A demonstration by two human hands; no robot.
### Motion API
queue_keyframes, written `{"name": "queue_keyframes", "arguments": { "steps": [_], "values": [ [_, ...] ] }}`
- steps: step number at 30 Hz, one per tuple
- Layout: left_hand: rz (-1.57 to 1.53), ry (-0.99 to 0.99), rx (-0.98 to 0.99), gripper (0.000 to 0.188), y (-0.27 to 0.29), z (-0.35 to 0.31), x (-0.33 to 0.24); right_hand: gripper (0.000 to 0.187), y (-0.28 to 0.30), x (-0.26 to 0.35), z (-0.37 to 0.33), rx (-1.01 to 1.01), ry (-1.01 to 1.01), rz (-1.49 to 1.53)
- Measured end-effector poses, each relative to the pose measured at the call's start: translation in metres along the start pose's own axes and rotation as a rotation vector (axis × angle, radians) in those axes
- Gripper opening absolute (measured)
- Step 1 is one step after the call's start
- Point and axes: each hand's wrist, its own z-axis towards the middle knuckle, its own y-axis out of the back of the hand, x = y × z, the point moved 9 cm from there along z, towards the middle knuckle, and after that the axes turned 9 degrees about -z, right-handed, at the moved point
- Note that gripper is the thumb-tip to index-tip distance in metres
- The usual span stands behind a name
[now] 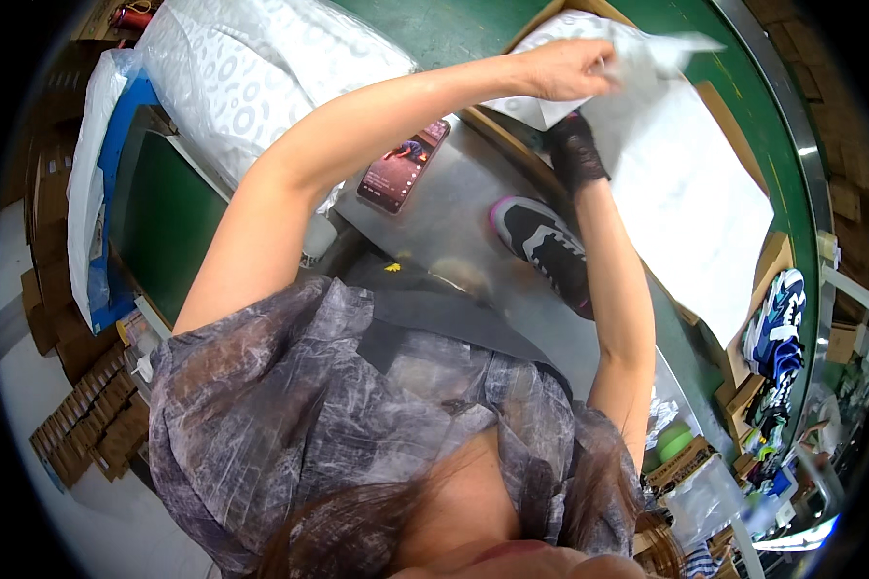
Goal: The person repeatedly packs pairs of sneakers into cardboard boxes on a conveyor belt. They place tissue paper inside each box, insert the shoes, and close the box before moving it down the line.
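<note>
At the upper right, my bare left hand is closed on white tissue paper, whose raised edge is blurred. My right hand, in a dark glove, is below it at the paper's near-left edge. Its fingertips are partly hidden, and whether they grip the paper does not show. Both hands are over an open cardboard box, with a large white paper sheet spread across it. A black and grey sneaker with a pink edge lies on the metal surface beside my right forearm.
A phone with a lit screen lies beneath my left forearm. Patterned white paper in plastic is piled at the upper left. More sneakers stand at the far right, before the table's metal rim. Flattened cardboard lies at lower left.
</note>
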Motion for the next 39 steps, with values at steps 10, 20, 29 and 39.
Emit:
{"name": "queue_keyframes", "arguments": {
  "steps": [10,20,29,39],
  "values": [
    [0.710,-0.301,0.077,0.062,-0.061,-0.012,0.044,0.050,0.147,0.035,-0.100,-0.564,0.271,-1.593],
    [0.908,0.012,0.413,0.070,-0.091,-0.027,0.070,0.020,0.183,0.057,-0.254,-0.965,0.466,-1.121],
    [0.217,-0.232,0.345,0.071,-0.139,-0.154,-0.041,0.045,0.159,-0.135,-0.249,-0.376,-0.159,-0.149],
    [-0.465,0.279,0.188,0.095,-0.044,-0.147,-0.062,0.051,0.083,0.031,-0.236,-0.041,0.157,0.283]
  ]
}}
